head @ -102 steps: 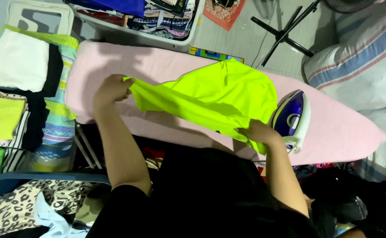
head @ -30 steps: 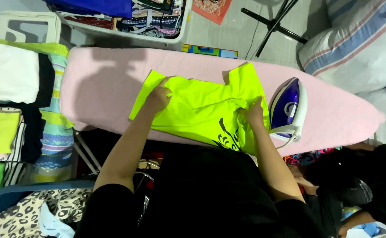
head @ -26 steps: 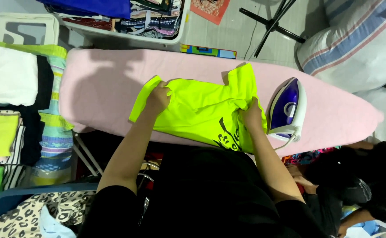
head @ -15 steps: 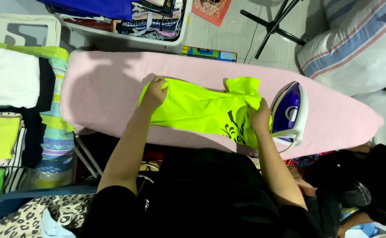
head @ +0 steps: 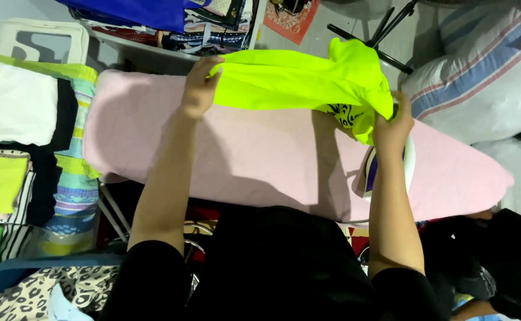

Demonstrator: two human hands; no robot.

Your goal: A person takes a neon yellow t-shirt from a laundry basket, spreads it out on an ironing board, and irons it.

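Pink ironing board [head: 260,160] w/ stacked clothes [head: 16,154] to the left, striped sacks [head: 486,89] to the right. Neon yellow shirt [head: 296,77], flat on the board 0.5 s ago, is now lifted clear & stretched between both hands. Left hand [head: 198,89] pinches one end, right hand [head: 391,122] grips the bunched end. Iron [head: 370,172], mostly hidden, prob. upright below right hand.

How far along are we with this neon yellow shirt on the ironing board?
Done: folded clothes stacked beside the pink ironing board. In hand: left hand and right hand hold the neon yellow shirt above the board. Left: it isn't laid flat; the iron stands unused.
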